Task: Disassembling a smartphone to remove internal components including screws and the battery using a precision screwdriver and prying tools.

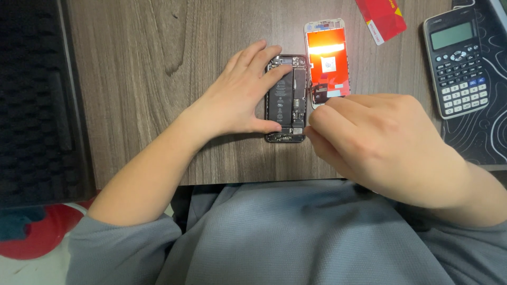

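Looking down from the head camera, we see an opened phone body [287, 100] lying flat on the wood-grain desk [148, 63], its back on the desk and its insides facing up: a dark battery down the middle and small boards and cables beside it. Our left hand [240, 95] rests on the phone's left edge. Its fingers [274, 68] lie spread across the upper part of the phone and the thumb presses near the lower left corner, so the grip is wide and flat, steadying the phone rather than closing round it. Our right hand [380, 140] sits just to the right of the phone, its fingertips [317, 119] bunched close together near the phone's lower right edge. That grip is narrow, like a pinch, but we cannot tell whether anything small is held in it.

The phone's long axis runs away from us, top end toward the far side of the desk and bottom end toward our lap. The detached screen panel [326, 58] lies just beside it on the right, parallel to it, its back glowing orange-red. A red card [381, 18] lies farther back, and a dark calculator [457, 60] stands well apart at the right on a patterned black mat [483, 132].
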